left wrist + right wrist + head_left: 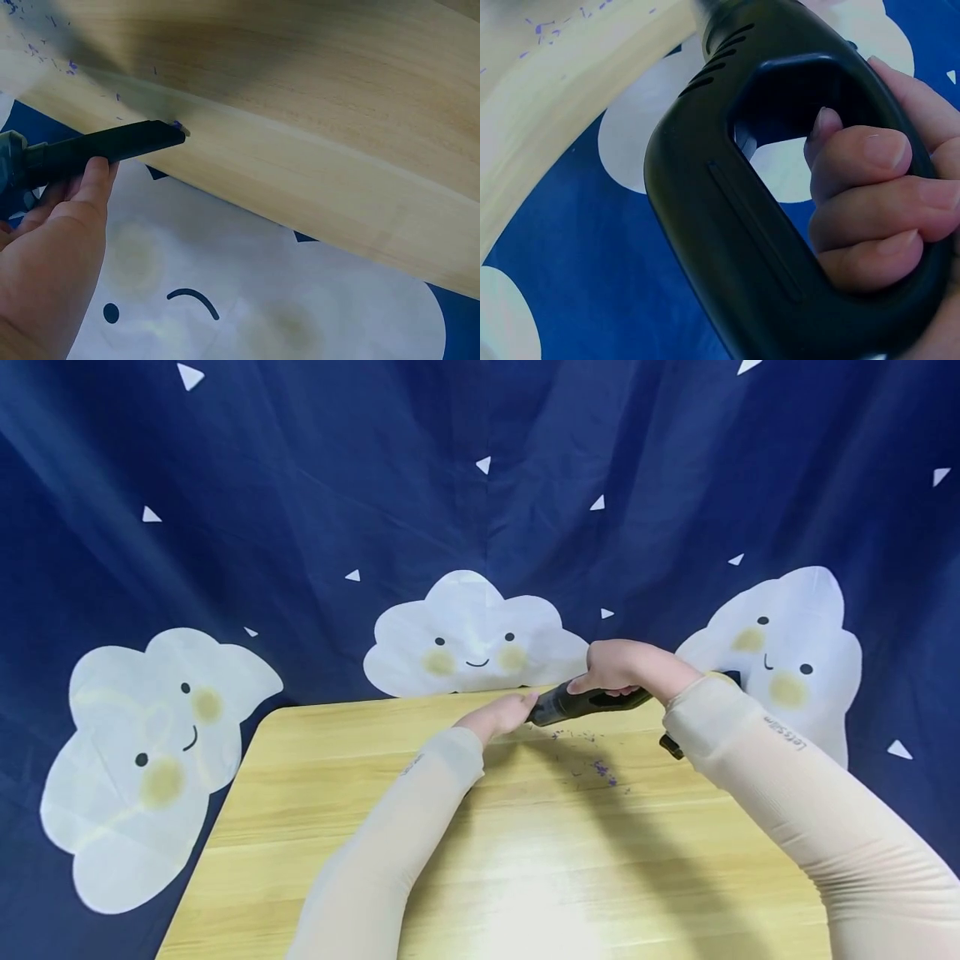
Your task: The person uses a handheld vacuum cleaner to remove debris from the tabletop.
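A black handheld vacuum cleaner (557, 703) is held near the table's far edge, its nozzle pointing left. My right hand (621, 665) grips its looped handle (712, 202); in the right wrist view the fingers curl through the opening. At the front end, my left hand (501, 715) holds the flat nozzle (112, 142), fingers against its side. A small purple bit (177, 124) shows at the nozzle's tip in the left wrist view. Purple scraps (602, 770) lie scattered on the tabletop, just on the near side of the vacuum cleaner.
The light wood table (315, 802) has a rounded far left corner. Behind it hangs a dark blue curtain (300, 527) with white clouds and triangles, close to the table's far edge. Shadows of the arms fall across the wood.
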The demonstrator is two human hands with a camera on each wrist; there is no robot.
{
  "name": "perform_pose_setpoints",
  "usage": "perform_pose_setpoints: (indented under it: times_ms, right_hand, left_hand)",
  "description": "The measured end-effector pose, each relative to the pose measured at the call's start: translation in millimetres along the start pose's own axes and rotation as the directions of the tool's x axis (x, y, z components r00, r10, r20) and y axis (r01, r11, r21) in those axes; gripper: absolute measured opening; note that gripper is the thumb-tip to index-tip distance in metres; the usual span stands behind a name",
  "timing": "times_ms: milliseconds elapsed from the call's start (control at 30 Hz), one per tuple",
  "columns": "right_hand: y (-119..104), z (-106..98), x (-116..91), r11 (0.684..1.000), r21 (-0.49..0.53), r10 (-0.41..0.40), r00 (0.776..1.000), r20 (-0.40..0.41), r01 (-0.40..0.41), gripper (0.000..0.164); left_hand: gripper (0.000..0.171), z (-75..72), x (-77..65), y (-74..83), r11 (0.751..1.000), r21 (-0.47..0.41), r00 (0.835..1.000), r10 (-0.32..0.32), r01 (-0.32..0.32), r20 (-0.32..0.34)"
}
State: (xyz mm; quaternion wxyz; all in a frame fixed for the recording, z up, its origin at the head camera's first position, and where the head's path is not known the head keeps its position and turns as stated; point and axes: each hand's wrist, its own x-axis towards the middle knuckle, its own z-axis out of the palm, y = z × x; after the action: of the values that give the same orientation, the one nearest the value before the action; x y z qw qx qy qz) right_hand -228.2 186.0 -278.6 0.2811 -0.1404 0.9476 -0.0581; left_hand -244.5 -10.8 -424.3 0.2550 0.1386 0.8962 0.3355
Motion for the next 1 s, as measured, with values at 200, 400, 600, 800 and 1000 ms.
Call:
perform_pose_setpoints:
  times_ms: [200, 400, 600, 800, 1000]
  right_hand:
    - [-0.2, -3.4, -1.1, 1.000, 0.014, 0.016, 1.000, -0.012, -0.016, 0.055]
    - [2.7, -4.5, -0.6, 0.996, 0.074, 0.042, 0.999, -0.012, -0.041, 0.051]
    - [0.6, -3.8, 0.6, 0.993, 0.104, 0.054, 0.999, -0.011, -0.052, 0.050]
    - [-1.3, 1.5, 2.5, 0.992, 0.110, 0.057, 0.998, -0.021, -0.054, 0.051]
    - [-2.3, 4.2, 2.3, 0.988, 0.144, 0.064, 0.998, -0.027, -0.059, 0.043]
  left_hand:
    - [0.068, -2.7, 3.0, 0.8, 1.000, -0.017, 1.000, 0.004, -0.004, -0.026]
    - [0.066, -3.9, 6.2, -0.9, 0.998, -0.051, 0.999, 0.035, -0.035, -0.016]
    - [0.063, -4.9, 6.9, -1.2, 0.997, -0.046, 0.998, 0.055, -0.056, -0.018]
    - [0.064, -4.6, 4.7, -4.1, 0.997, -0.051, 0.998, 0.052, -0.053, -0.018]
    - [0.065, -3.4, 4.9, -6.8, 0.998, -0.043, 0.999, 0.046, -0.047, -0.020]
